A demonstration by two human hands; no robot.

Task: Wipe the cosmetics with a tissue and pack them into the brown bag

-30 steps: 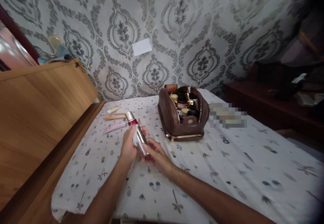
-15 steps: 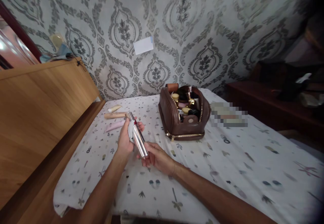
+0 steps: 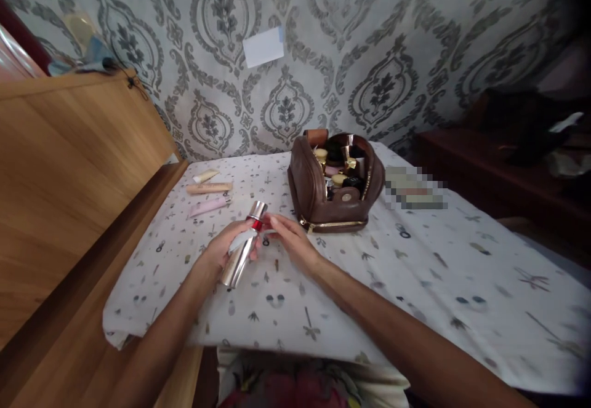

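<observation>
A shiny silver cosmetic bottle (image 3: 237, 261) with a red band near its cap lies tilted in my left hand (image 3: 225, 243), whose fingers are wrapped round its middle. A thin white wipe-like piece (image 3: 239, 239) shows between that hand and the bottle, and a strip of it reaches across to the right. My right hand (image 3: 295, 245) is beside the red band, its fingers drawn together at the white strip. Part of that grip is hidden. Behind the hands, a pink tube (image 3: 209, 205), a beige tube (image 3: 209, 188) and a small cream tube (image 3: 205, 176) lie on the printed cloth.
An open brown cosmetic bag (image 3: 318, 202) full of small containers stands right of my hands. The white patterned cloth (image 3: 351, 309) covers the table. A wooden panel (image 3: 83, 168) rises on the left, with the wallpapered wall behind. A blurred-out flat item (image 3: 415, 188) lies right of the bag.
The bottle has turned, so its cap end now points up and right. My right hand has moved from its lower end to the red band. The view has tipped down.
</observation>
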